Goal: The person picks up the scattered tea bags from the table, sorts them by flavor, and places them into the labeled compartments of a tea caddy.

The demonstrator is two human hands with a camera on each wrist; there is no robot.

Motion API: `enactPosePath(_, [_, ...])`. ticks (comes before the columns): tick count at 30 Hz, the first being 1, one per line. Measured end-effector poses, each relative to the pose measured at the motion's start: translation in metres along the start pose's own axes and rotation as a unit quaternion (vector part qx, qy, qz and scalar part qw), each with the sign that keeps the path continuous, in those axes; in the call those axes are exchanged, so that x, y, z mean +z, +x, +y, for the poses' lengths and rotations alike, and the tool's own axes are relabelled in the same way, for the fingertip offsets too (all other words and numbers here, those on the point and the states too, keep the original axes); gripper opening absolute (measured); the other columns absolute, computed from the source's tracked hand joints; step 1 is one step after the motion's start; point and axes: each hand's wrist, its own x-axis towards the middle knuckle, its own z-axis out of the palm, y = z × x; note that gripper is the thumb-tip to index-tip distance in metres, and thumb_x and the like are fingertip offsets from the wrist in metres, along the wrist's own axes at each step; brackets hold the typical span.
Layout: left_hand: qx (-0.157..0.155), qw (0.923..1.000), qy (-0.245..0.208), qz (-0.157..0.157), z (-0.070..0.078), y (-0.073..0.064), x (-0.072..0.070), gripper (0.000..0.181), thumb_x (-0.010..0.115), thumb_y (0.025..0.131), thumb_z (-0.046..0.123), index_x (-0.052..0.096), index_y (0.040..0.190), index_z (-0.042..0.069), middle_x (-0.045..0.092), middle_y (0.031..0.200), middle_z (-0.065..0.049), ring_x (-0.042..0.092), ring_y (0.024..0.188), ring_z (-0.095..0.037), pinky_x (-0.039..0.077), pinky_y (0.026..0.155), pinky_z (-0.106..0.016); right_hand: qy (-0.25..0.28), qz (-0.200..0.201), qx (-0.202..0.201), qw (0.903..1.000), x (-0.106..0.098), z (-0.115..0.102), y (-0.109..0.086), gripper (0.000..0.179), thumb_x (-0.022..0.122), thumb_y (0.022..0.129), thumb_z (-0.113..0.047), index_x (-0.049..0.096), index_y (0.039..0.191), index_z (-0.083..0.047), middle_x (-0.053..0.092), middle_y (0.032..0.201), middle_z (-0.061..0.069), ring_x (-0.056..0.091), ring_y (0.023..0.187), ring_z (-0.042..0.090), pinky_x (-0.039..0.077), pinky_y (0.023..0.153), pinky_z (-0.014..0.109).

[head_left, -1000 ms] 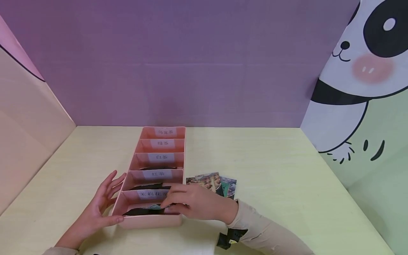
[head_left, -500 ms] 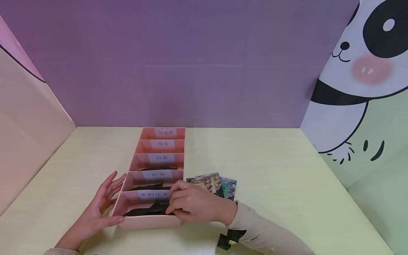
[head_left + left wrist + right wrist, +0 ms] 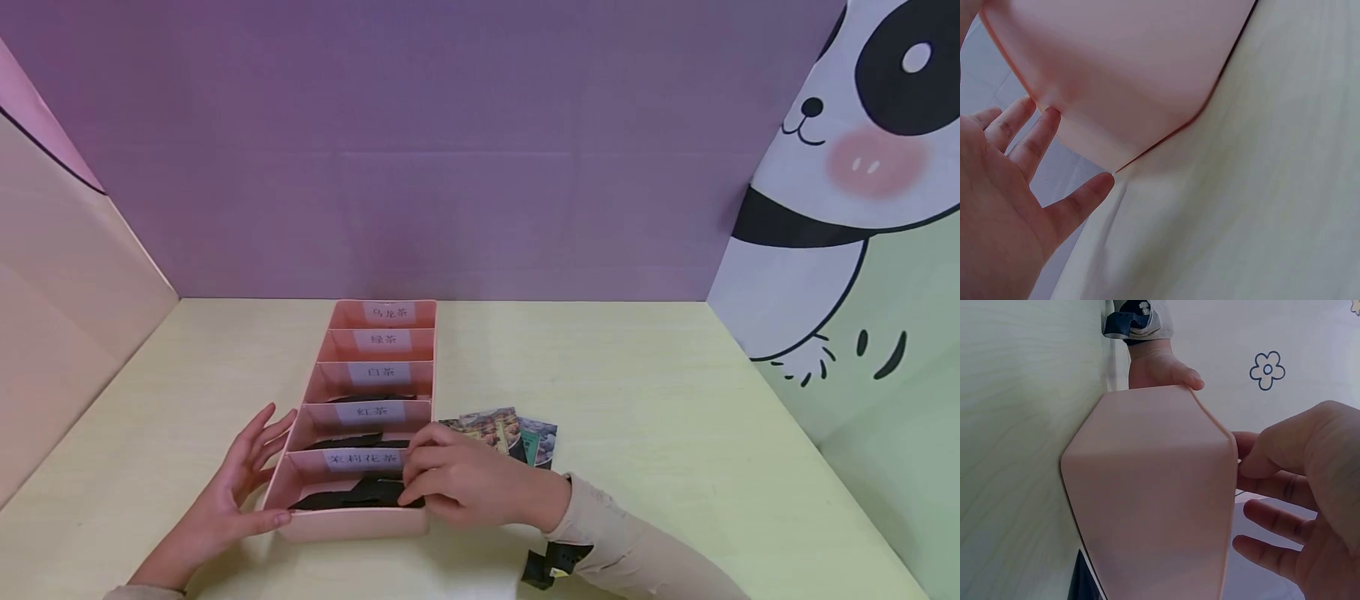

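Note:
A long pink divided box [image 3: 356, 525] stands on the table, its compartments labelled with Chinese tea names. Dark flat tea sachets [image 3: 371, 494] lie in the nearest compartment. At the right end of these, the fingertips of my right hand [image 3: 483, 483] touch a sachet just inside the rim. In the right wrist view the thumb and index finger [image 3: 1282, 487] reach to the box's edge, the other fingers spread loosely. My left hand [image 3: 228, 500] rests against the box's near left corner, fingers spread; the left wrist view shows its fingertips on the pink wall [image 3: 1147, 87].
Several printed sachets [image 3: 498, 429] lie overlapped on the table right of the box, partly behind my right hand. Other dark sachets sit in the second [image 3: 360, 442] and third [image 3: 375, 398] compartments. A purple wall [image 3: 465, 167] bounds the table's back.
The sachet at the right hand's fingertips has settled flat, dark side up, in the nearest compartment. The right hand has slid slightly right along it. The left hand has stayed put.

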Motion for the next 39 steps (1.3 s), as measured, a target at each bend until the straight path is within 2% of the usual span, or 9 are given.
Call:
enactPosePath(7, [-0.004,1.0,0.003,-0.001,0.001,-0.001,0.0,0.121,0.066,0.06,-0.033,0.003,0.158,0.0,0.029,0.161,0.002,0.036,0.139,-0.003,0.034,0.098,-0.013,-0.034,0.029,-0.017,0.9988,-0.007,0.002,-0.012,0.02,0.069,0.086,-0.001,0.076,0.1,-0.014,0.068,0.102,-0.002,0.054,0.112,0.018,0.036,0.105,0.024])
enactPosePath(11, [-0.008,1.0,0.006,0.001,0.002,-0.001,0.0,0.121,0.067,0.061,-0.033,0.003,0.158,0.001,0.029,0.161,0.002,0.035,0.139,-0.003,0.034,0.098,-0.012,-0.044,0.048,-0.007,0.9978,-0.01,0.008,-0.025,0.021,0.074,0.084,-0.002,0.074,0.101,-0.014,0.066,0.104,-0.002,0.054,0.111,0.019,0.039,0.104,0.027])
enactPosePath(15, [-0.008,1.0,0.005,0.001,0.003,0.0,-0.001,0.121,0.067,0.061,-0.033,0.003,0.158,0.001,0.029,0.161,0.002,0.035,0.139,-0.003,0.033,0.098,-0.012,-0.034,0.056,0.029,0.9974,-0.015,0.016,-0.041,0.024,0.078,0.081,-0.003,0.072,0.102,-0.012,0.064,0.106,0.0,0.054,0.111,0.022,0.042,0.101,0.032])
enactPosePath(19, [-0.013,0.9999,0.006,0.003,0.004,0.001,0.0,0.121,0.067,0.061,-0.032,0.003,0.158,0.001,0.03,0.161,0.002,0.035,0.139,-0.003,0.034,0.097,-0.013,-0.055,0.019,0.106,0.9927,-0.024,0.026,-0.06,0.037,0.084,0.077,-0.008,0.068,0.11,-0.011,0.062,0.114,0.003,0.052,0.112,0.025,0.043,0.098,0.038])
enactPosePath(24, [-0.018,0.9998,0.009,0.007,0.004,0.0,0.0,0.121,0.067,0.061,-0.032,0.004,0.159,0.002,0.031,0.16,0.004,0.036,0.138,-0.002,0.034,0.097,-0.012,-0.058,-0.036,0.21,0.9752,-0.034,0.037,-0.085,0.055,0.088,0.076,-0.012,0.062,0.123,-0.007,0.058,0.123,0.009,0.048,0.115,0.029,0.043,0.095,0.045])
enactPosePath(31, [0.0,1.0,0.002,0.001,0.002,0.001,-0.001,0.122,0.066,0.06,-0.033,0.002,0.158,0.0,0.029,0.161,0.001,0.035,0.14,-0.004,0.034,0.098,-0.013,-0.034,-0.069,0.32,0.9444,-0.036,0.045,-0.102,0.062,0.087,0.077,-0.022,0.058,0.128,-0.001,0.056,0.124,0.013,0.047,0.112,0.032,0.043,0.091,0.051])
enactPosePath(35, [-0.006,1.0,0.004,0.003,0.003,0.001,0.0,0.122,0.066,0.06,-0.033,0.002,0.158,0.001,0.03,0.161,0.002,0.036,0.139,-0.003,0.034,0.097,-0.012,-0.04,-0.084,0.367,0.9254,-0.033,0.05,-0.104,0.066,0.087,0.077,-0.031,0.059,0.128,0.0,0.056,0.124,0.013,0.047,0.108,0.032,0.044,0.089,0.05])
enactPosePath(39, [-0.006,1.0,0.001,0.003,0.003,0.001,0.0,0.122,0.066,0.06,-0.033,0.002,0.158,0.001,0.03,0.161,0.002,0.036,0.139,-0.003,0.034,0.098,-0.013,-0.049,-0.094,0.388,0.9155,-0.03,0.054,-0.105,0.069,0.088,0.075,-0.036,0.06,0.126,0.0,0.057,0.119,0.013,0.047,0.099,0.029,0.045,0.085,0.045])
